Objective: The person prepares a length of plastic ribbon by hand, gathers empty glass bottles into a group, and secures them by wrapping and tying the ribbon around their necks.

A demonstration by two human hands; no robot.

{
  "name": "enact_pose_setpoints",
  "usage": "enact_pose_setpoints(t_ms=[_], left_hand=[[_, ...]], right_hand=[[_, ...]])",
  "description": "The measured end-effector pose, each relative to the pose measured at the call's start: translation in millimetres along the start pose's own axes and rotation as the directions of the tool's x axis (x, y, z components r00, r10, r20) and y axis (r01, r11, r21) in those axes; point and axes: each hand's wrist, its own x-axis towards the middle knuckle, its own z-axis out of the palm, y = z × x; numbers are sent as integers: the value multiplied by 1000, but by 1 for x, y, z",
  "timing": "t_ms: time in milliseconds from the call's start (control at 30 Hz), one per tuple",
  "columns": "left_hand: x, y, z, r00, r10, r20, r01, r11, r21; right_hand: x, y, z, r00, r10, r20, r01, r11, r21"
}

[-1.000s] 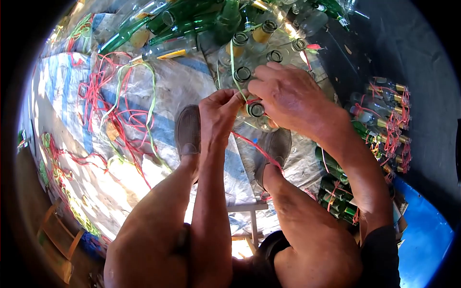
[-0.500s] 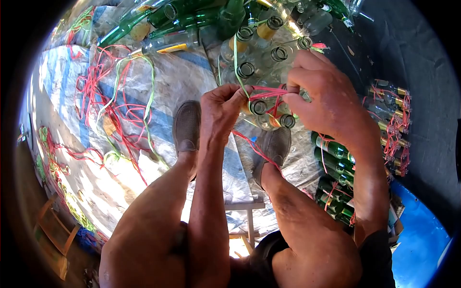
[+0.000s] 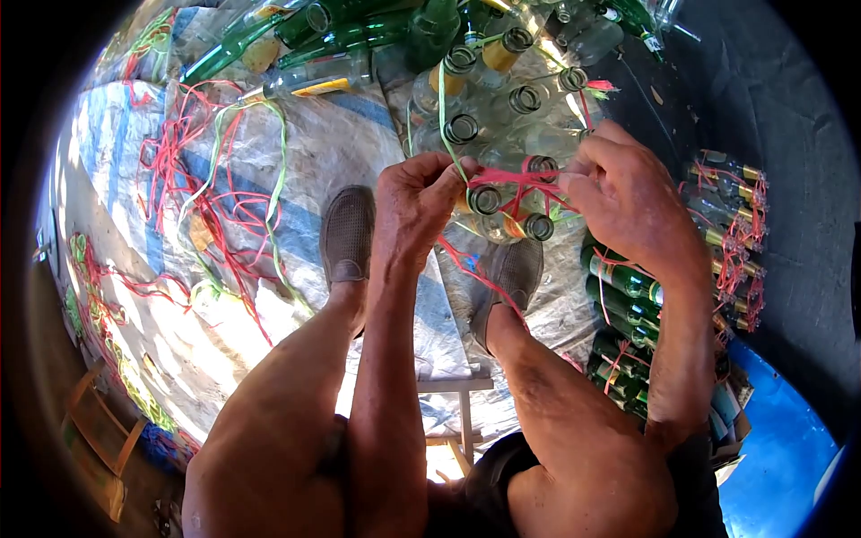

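A cluster of clear glass bottles (image 3: 529, 139) stands upright between my hands and beyond them, green twine (image 3: 441, 112) running over it. Pink twine (image 3: 511, 177) stretches across the nearest bottle necks. My left hand (image 3: 421, 193), closed at the left side of the cluster, pinches the pink and green strands. My right hand (image 3: 619, 184) is at the right side, thumb and forefinger pressed together on the pink twine. Its other fingers are curled and partly hidden.
Loose green bottles (image 3: 359, 38) lie at the top. Tangled pink twine (image 3: 184, 152) spreads over the sheet at left. Bundled green bottles (image 3: 628, 287) and clear ones (image 3: 731, 215) lie at right, near a blue surface (image 3: 780, 439). My shoes (image 3: 347, 235) flank the middle.
My right hand has moved slightly right and down, away from the bottle necks. The pink strands between my hands have spread and shifted, and another bottle mouth shows beneath them.
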Motion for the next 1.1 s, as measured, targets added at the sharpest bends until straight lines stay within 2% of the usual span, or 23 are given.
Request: enact_pose_setpoints(t_ms=[233, 533, 633, 733, 833, 933, 1033, 1100], left_hand=[[0, -1, 2, 1000, 26, 1, -26, 1000, 4], [-8, 7, -3, 1000, -4, -13, 4, 1000, 2], [-6, 4, -9, 1000, 18, -13, -18, 999, -34], [-4, 4, -14, 986, 125, -110, -132, 989, -62], [-3, 9, -17, 972, 190, -141, -202, 976, -77], [-4, 16, -18, 966, 221, -135, -229, 972, -47], [-7, 24, -20, 972, 202, -122, -201, 979, 18], [-9, 31, -20, 976, 194, -94, -186, 979, 88]], right_hand=[[1, 1, 12, 985, -41, -166, 26, 995, -92], [18, -3, 17, 984, -6, -177, -34, 975, -220], [21, 1, 18, 991, 6, -135, -36, 974, -223], [26, 1, 15, 996, 57, -69, -73, 959, -275], [30, 7, 17, 997, 14, -79, -38, 950, -309], [15, 4, 18, 969, 11, -248, -66, 975, -212], [-14, 2, 26, 936, 58, -347, -60, 998, 2], [-37, -9, 37, 958, 107, -265, -51, 977, 207]])
